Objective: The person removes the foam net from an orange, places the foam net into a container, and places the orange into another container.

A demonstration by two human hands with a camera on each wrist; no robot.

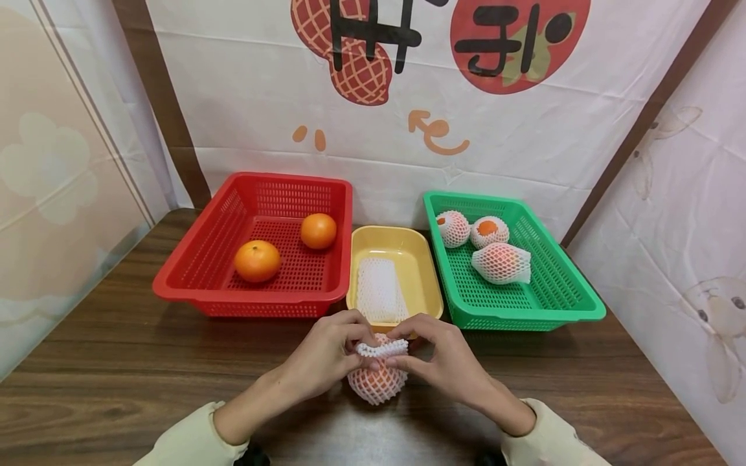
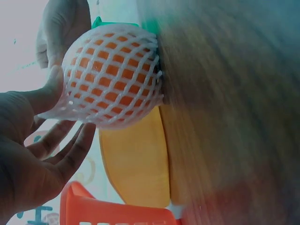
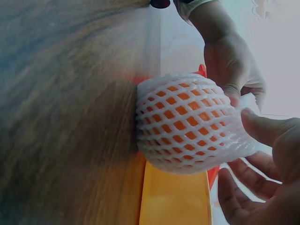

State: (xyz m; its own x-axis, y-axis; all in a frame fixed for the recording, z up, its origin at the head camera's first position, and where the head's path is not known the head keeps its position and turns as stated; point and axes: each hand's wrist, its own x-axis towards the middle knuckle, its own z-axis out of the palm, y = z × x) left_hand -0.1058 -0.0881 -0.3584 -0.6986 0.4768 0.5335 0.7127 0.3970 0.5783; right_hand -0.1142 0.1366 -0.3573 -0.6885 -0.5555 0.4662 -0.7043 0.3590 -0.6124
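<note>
An orange (image 2: 112, 70) sits on the table inside a white foam net (image 1: 377, 388), at the front middle of the head view. My left hand (image 1: 323, 353) pinches the net's upper rim from the left, thumb in front and fingers behind. On the opposite side my right hand (image 1: 447, 359) pinches the same rim between thumb and fingers. Between the two hands the rim (image 1: 381, 349) shows as a thick, bunched white band. In the right wrist view the net (image 3: 183, 124) covers the side of the fruit, and its loose end gathers at my fingers.
A red basket (image 1: 250, 296) with two bare oranges (image 1: 257, 261) stands at the left. Behind my hands, a yellow tray (image 1: 428, 285) holds flat white foam nets (image 1: 379, 291). The green basket (image 1: 524, 315) at the right contains three netted fruits (image 1: 500, 263). A printed cloth (image 1: 245, 116) hangs behind.
</note>
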